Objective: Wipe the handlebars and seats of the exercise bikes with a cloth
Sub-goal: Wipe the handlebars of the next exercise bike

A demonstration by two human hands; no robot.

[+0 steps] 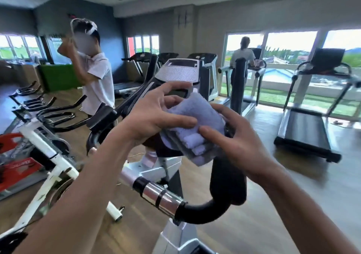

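Two hands, left hand [156,117], right hand [240,136], cloth [195,128] between

Two bare forearms, hands [156,121] without gloves, rings or sleeves

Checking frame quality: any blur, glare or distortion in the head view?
Head view: windows blown out; treadmill at right and floor smeared by motion blur; wide-angle bending at the edges; both hands and cloth fairly sharp.

I see a cloth [197,125] between my left hand [154,115] and right hand [238,142], above the handlebar [205,212]. Treadmills [306,128] stand right, bikes [48,117] left.
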